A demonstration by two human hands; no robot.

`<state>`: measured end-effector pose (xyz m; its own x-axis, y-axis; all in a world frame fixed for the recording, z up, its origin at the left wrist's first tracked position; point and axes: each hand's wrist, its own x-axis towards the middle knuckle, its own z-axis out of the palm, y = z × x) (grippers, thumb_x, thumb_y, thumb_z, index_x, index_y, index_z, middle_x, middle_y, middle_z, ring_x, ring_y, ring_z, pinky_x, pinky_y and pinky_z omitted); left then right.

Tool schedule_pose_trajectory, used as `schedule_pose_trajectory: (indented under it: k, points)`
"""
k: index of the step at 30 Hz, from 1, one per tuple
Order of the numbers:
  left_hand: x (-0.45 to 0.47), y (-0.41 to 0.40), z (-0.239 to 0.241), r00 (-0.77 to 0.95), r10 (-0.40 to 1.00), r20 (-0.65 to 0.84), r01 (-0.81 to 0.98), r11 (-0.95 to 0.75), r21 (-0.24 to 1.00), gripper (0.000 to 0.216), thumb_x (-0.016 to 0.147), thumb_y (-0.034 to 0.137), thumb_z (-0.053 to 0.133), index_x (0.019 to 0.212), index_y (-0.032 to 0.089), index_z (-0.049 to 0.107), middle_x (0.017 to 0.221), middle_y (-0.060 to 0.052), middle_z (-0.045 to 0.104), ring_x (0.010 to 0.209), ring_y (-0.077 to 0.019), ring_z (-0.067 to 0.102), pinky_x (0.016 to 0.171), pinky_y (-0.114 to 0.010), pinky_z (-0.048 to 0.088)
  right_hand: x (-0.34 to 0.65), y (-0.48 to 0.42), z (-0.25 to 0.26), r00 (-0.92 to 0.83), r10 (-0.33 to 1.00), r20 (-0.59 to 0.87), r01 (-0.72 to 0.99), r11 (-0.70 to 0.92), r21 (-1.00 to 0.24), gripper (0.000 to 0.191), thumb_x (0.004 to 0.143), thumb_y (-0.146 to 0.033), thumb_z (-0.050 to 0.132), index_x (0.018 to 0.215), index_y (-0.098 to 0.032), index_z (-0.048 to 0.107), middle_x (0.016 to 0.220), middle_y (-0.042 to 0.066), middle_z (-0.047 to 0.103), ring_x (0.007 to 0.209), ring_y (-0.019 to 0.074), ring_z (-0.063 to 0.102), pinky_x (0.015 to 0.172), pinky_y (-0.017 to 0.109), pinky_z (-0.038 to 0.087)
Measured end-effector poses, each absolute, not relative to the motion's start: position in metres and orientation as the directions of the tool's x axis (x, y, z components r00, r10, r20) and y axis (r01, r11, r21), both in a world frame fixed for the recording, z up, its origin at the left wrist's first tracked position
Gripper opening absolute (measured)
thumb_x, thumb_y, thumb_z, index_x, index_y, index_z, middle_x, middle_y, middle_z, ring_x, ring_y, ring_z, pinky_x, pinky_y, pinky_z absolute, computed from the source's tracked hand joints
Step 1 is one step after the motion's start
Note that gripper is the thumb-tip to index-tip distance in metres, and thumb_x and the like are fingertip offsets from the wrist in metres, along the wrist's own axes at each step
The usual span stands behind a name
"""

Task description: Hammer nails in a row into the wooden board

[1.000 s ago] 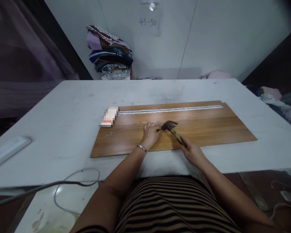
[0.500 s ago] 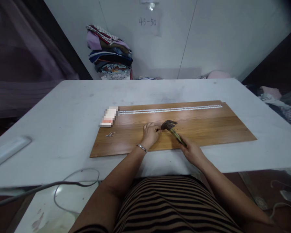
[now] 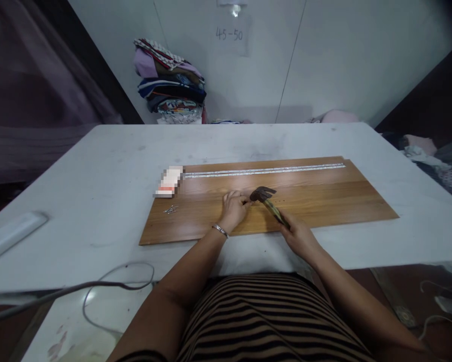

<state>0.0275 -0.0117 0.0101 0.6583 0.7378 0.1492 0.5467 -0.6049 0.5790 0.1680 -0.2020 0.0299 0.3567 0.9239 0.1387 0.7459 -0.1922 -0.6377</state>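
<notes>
On the wooden board (image 3: 324, 193), my left hand (image 3: 235, 207) rests with thumb and forefinger pinched together. Between these fingertips is what looks like a nail, mostly hidden. My right hand (image 3: 295, 232) is closed round the handle of a claw hammer (image 3: 273, 210). The hammer's head is right beside the left fingertips, its claw pointing right. A few small dark dots (image 3: 279, 201) mark the board just right of the hammer head. Several loose nails (image 3: 170, 209) lie in a small heap on the board's left part.
Two pale measuring strips (image 3: 263, 170) run along the board's far side. A blurred-out box (image 3: 170, 182) sits at its left end. The white table (image 3: 116, 166) carries a white bar-shaped object (image 3: 14, 234) and a cable (image 3: 97, 284) at left. Folded clothes (image 3: 173, 83) are stacked behind.
Almost nothing differs. The hammer head has shifted very slightly beside the left fingertips; both hands keep their grips.
</notes>
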Motion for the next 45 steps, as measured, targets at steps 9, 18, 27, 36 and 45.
schedule_pose_trajectory:
  k: [9, 18, 27, 36, 45]
  points:
    - [0.0269, -0.0099, 0.0039, 0.657, 0.736, 0.165, 0.531, -0.607, 0.592, 0.005, 0.084, 0.025, 0.069, 0.082, 0.025, 0.074, 0.088, -0.001, 0.067, 0.099, -0.0194, 0.055, 0.094, -0.038, 0.034, 0.1681, -0.2017, 0.0244, 0.375, 0.916, 0.146, 0.740, -0.201, -0.642, 0.048, 0.086, -0.022, 0.049, 0.133, -0.020, 0.058, 0.117, 0.014, 0.071, 0.105, 0.0308, 0.069, 0.088, 0.046, 0.055]
    - [0.0272, -0.0101, 0.0051, 0.658, 0.735, 0.163, 0.536, -0.609, 0.584, 0.007, 0.085, 0.027, 0.067, 0.081, 0.025, 0.073, 0.090, -0.001, 0.067, 0.101, -0.0192, 0.054, 0.096, -0.038, 0.034, 0.1667, -0.2010, 0.0275, 0.363, 0.918, 0.158, 0.738, -0.179, -0.651, 0.047, 0.086, -0.022, 0.049, 0.132, -0.020, 0.058, 0.118, 0.013, 0.071, 0.104, 0.0299, 0.069, 0.089, 0.046, 0.055]
    - [0.0270, -0.0105, 0.0046, 0.651, 0.741, 0.162, 0.536, -0.601, 0.593, 0.007, 0.084, 0.028, 0.068, 0.082, 0.027, 0.074, 0.091, -0.001, 0.067, 0.103, -0.0195, 0.054, 0.099, -0.039, 0.034, 0.1683, -0.2016, 0.0291, 0.401, 0.908, 0.123, 0.712, -0.224, -0.665, 0.050, 0.083, -0.022, 0.052, 0.132, -0.019, 0.059, 0.120, 0.013, 0.070, 0.108, 0.0306, 0.067, 0.092, 0.047, 0.054]
    - [0.0273, -0.0129, 0.0093, 0.639, 0.750, 0.171, 0.537, -0.594, 0.600, 0.008, 0.080, 0.021, 0.068, 0.083, 0.026, 0.073, 0.091, -0.001, 0.067, 0.102, -0.0205, 0.056, 0.098, -0.039, 0.037, 0.1682, -0.2025, 0.0272, 0.406, 0.904, 0.132, 0.702, -0.216, -0.679, 0.049, 0.085, -0.025, 0.050, 0.132, -0.016, 0.059, 0.121, 0.014, 0.070, 0.109, 0.0303, 0.067, 0.093, 0.048, 0.053]
    - [0.0253, -0.0107, 0.0082, 0.562, 0.794, 0.232, 0.534, -0.562, 0.631, 0.021, 0.073, 0.006, 0.056, 0.085, 0.021, 0.066, 0.095, -0.005, 0.067, 0.100, -0.0217, 0.057, 0.092, -0.036, 0.043, 0.1664, -0.2030, 0.0304, 0.395, 0.909, 0.131, 0.713, -0.214, -0.668, 0.048, 0.085, -0.024, 0.051, 0.131, -0.020, 0.060, 0.117, 0.012, 0.072, 0.105, 0.0296, 0.069, 0.089, 0.045, 0.055]
